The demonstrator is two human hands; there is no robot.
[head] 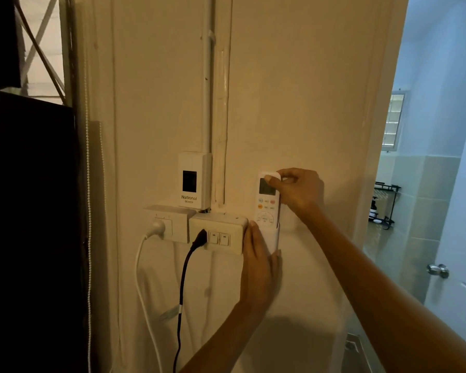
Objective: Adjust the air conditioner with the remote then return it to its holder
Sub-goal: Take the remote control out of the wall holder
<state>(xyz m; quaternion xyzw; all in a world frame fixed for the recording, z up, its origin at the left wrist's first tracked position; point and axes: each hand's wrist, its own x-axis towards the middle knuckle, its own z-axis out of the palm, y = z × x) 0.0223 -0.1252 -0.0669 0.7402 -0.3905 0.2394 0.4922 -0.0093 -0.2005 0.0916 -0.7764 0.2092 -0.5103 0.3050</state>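
A white remote [267, 205] with a grey screen and coloured buttons stands upright on the cream wall, its lower end inside a white wall holder [272, 236]. My right hand [297, 191] pinches the remote's top end between thumb and fingers. My left hand [258, 265] wraps around the holder's left side and bottom, with fingers under it. The holder's front is partly hidden by my left hand.
Left of the holder sit a switch box [221, 232] with a black plug [199, 238], a socket box [170, 223] with a white plug, and a breaker box [194, 181]. Cables hang below. An open doorway to a tiled bathroom lies at the right, with a door knob [438, 270].
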